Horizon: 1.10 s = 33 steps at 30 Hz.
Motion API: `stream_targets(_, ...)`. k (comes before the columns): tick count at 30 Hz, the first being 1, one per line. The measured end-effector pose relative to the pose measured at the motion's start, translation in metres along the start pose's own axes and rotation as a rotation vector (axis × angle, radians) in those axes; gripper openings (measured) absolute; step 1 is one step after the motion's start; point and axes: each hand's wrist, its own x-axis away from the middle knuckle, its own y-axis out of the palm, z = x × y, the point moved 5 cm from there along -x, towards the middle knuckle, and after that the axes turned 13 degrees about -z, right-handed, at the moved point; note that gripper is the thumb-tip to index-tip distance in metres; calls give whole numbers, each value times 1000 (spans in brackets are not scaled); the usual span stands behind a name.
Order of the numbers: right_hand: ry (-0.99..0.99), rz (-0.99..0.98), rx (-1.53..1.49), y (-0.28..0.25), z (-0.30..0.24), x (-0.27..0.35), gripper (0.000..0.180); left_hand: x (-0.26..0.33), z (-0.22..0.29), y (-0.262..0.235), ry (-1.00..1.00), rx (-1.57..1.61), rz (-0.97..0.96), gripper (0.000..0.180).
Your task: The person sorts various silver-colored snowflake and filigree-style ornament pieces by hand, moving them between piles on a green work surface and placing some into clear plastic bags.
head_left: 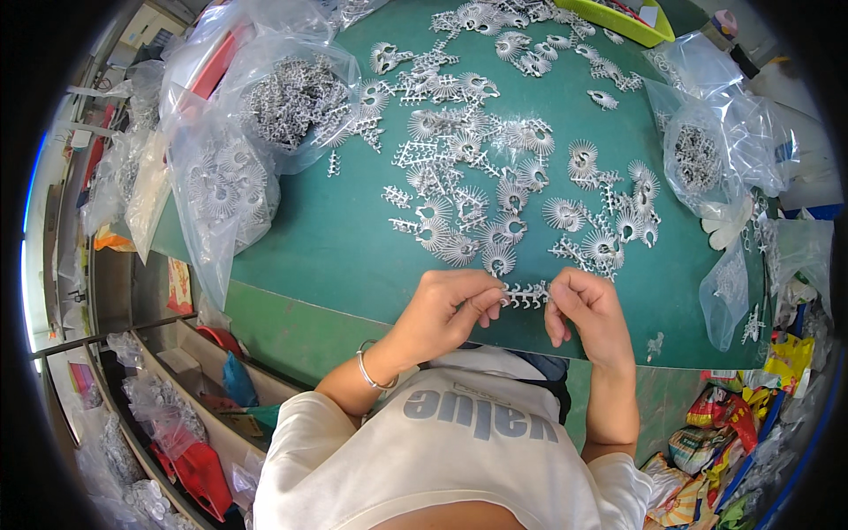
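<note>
Over the green table, both hands' fingers pinch a metal strip lying left-right.

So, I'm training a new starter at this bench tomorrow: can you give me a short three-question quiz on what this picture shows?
1. True or false: both hands grip one small silvery branched piece between them.
2. Which wrist wears the bangle? A) left B) right C) neither
3. Fill in: the loose fan-shaped metal pieces lie spread on a ____ table top.

Key:
1. True: the left hand and the right hand pinch its two ends.
2. A
3. green
</note>
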Motion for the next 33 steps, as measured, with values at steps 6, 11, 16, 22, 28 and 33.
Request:
stream_targets(6, -134, 69, 445, 6, -20, 6, 22, 1, 10, -7, 75, -244, -108, 5)
stream_targets(11, -332, 215, 946, 17, -36, 11, 17, -1, 21, -9, 116, -389, -162, 6)
stream_targets(16, -201, 139, 659, 11, -31, 10, 13, -6, 15, -15, 40, -74, -269, 8)
stream_targets(22, -186, 95, 368, 19, 1, 10, 23, -4, 2, -10, 131, 53, -24, 12)
stream_targets(28, 77, -167, -538, 21, 37, 4, 32, -2, -23, 4, -61, 554, -28, 18)
stream_targets(33, -215, 235, 688, 7, -8, 13, 20, 0, -34, 10, -169, 591, 7, 18)
